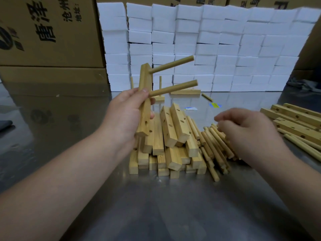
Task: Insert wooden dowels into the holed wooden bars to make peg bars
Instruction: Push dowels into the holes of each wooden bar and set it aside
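Now the left hand (126, 112) grips a holed bar (145, 77) upright above the bar pile (173, 129) — two dowels (171, 65) already seated; right hand (246, 131), fingers loosely curled, hovers over loose dowels (212, 143) — possibly touching one.

On my feed: flat, dim light, dull sheen on the table (173, 214), right hand (246, 129) motion-blurred, edges bowed.

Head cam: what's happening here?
A person is building peg bars at a metal table. The left hand grips a holed bar upright. Two dowels sit in its upper holes, and the lower holes are empty. The right hand reaches over the loose dowel pile, fingers loosely curled, nothing visibly held. A stack of bare bars lies between the hands.
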Motion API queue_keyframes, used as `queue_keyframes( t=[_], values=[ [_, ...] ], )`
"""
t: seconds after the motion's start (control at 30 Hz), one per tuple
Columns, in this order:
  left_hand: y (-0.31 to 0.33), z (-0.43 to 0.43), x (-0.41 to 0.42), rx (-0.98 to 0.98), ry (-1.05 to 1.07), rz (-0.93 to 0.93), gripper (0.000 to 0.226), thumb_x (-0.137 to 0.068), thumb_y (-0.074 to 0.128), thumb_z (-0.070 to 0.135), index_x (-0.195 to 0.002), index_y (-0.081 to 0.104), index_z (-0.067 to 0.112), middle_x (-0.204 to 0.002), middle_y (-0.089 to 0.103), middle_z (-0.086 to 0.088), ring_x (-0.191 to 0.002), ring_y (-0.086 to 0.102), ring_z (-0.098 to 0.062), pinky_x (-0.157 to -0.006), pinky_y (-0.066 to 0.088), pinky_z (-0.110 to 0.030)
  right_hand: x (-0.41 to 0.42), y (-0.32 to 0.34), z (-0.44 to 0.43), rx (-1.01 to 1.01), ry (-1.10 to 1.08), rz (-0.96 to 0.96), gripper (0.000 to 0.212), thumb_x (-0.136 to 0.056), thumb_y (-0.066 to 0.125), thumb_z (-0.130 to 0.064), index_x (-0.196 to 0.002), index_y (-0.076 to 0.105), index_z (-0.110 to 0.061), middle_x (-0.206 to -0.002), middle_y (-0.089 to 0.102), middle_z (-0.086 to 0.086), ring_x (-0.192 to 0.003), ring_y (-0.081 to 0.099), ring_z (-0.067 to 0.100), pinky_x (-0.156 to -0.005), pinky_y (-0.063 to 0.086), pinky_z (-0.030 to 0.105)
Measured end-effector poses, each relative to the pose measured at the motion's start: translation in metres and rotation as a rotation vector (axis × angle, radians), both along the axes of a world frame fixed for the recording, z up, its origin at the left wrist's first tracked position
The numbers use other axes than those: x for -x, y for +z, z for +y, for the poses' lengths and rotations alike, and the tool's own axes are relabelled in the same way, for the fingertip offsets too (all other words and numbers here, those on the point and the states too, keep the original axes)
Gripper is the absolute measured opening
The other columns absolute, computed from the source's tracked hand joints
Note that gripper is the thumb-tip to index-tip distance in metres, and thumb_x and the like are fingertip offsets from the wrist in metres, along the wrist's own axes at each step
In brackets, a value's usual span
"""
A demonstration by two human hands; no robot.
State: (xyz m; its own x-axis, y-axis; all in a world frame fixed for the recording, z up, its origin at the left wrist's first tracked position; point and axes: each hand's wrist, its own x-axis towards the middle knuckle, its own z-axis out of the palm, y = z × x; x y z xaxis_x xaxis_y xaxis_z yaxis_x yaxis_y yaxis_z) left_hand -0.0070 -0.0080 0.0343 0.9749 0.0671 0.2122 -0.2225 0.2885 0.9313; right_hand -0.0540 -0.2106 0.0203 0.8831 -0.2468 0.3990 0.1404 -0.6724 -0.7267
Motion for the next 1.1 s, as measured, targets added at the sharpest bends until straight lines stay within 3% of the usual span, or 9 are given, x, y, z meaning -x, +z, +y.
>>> queue_keyframes(
  t=[0.07,0.13,0.2,0.33,0.5,0.77,0.87,0.93,1.1],
  values=[
    [-0.002,0.0,-0.002,0.027,0.0,0.042,0.015,-0.092,0.054,0.024,-0.093,0.065,0.014,-0.065,0.068,0.003,-0.045,0.054,-0.008,-0.041,0.041,-0.017,-0.005,-0.004,-0.003,0.225,-0.011,0.138,0.015,-0.081,0.052,-0.032,-0.087,0.066,-0.036,-0.059,0.058,-0.015,-0.05,0.054,0.003,-0.05,0.04,0.021],
    [-0.003,0.001,-0.004,0.058,-0.015,0.061,0.017,-0.092,0.052,0.021,-0.097,0.063,0.01,-0.065,0.069,0.002,-0.045,0.054,-0.008,-0.041,0.041,-0.017,-0.005,-0.006,0.0,0.357,0.024,0.209,0.024,-0.075,0.048,-0.047,-0.093,0.064,-0.043,-0.08,0.057,-0.025,-0.065,0.057,0.002,-0.061,0.045,0.024],
    [-0.003,0.0,-0.005,0.078,-0.036,0.063,0.017,-0.091,0.05,0.018,-0.099,0.062,0.008,-0.066,0.069,0.001,-0.046,0.053,-0.008,-0.041,0.041,-0.017,-0.006,-0.01,0.004,0.488,0.08,0.22,0.047,-0.066,0.042,-0.056,-0.106,0.062,-0.04,-0.102,0.057,-0.017,-0.092,0.054,0.008,-0.075,0.043,0.028],
    [-0.005,-0.002,-0.005,0.063,-0.068,0.051,0.018,-0.089,0.047,0.012,-0.097,0.063,0.009,-0.07,0.068,0.001,-0.05,0.054,-0.009,-0.044,0.042,-0.017,-0.009,-0.012,0.005,0.629,0.079,0.179,0.048,-0.077,0.048,-0.052,-0.123,0.051,-0.039,-0.117,0.052,-0.011,-0.112,0.043,0.014,-0.079,0.031,0.027],
    [-0.006,-0.004,-0.002,0.027,-0.092,0.056,0.025,-0.089,0.046,0.01,-0.108,0.062,0.008,-0.077,0.067,0.001,-0.053,0.053,-0.008,-0.047,0.043,-0.019,-0.007,-0.012,0.01,0.725,0.09,0.12,0.041,-0.084,0.05,-0.047,-0.124,0.05,-0.04,-0.118,0.051,-0.014,-0.11,0.043,0.014,-0.075,0.028,0.025],
    [-0.005,-0.007,-0.001,0.068,-0.109,0.037,0.031,-0.087,0.044,0.004,-0.113,0.061,0.007,-0.079,0.069,-0.001,-0.053,0.054,-0.008,-0.048,0.043,-0.018,-0.007,-0.01,0.009,0.715,-0.064,0.019,0.021,-0.089,0.048,-0.024,-0.097,0.068,-0.024,-0.098,0.064,-0.001,-0.093,0.053,0.02,-0.067,0.037,0.028],
    [-0.003,-0.007,-0.001,0.1,-0.097,0.048,0.028,-0.089,0.046,0.003,-0.111,0.062,0.007,-0.082,0.069,-0.003,-0.054,0.056,-0.008,-0.046,0.044,-0.018,-0.003,-0.001,0.003,0.633,-0.209,-0.115,0.021,-0.087,0.049,-0.014,-0.094,0.069,-0.012,-0.093,0.067,0.007,-0.082,0.055,0.025,-0.064,0.041,0.031],
    [-0.003,-0.008,-0.001,0.145,-0.099,0.065,0.024,-0.09,0.049,0.004,-0.109,0.063,0.007,-0.084,0.07,-0.003,-0.054,0.06,-0.007,-0.047,0.046,-0.016,0.004,0.005,0.001,0.495,-0.232,-0.276,0.022,-0.088,0.051,-0.013,-0.101,0.069,-0.014,-0.091,0.066,0.002,-0.072,0.05,0.014,-0.06,0.034,0.026],
    [-0.003,-0.01,-0.001,0.191,-0.11,0.089,0.026,-0.09,0.052,0.008,-0.113,0.061,0.003,-0.088,0.072,-0.002,-0.056,0.061,-0.006,-0.049,0.046,-0.015,0.019,0.0,0.017,0.396,0.04,-0.604,0.017,-0.087,0.056,-0.01,-0.098,0.069,-0.006,-0.084,0.056,-0.01,-0.078,0.05,0.0,-0.074,0.04,0.006]
  ],
)
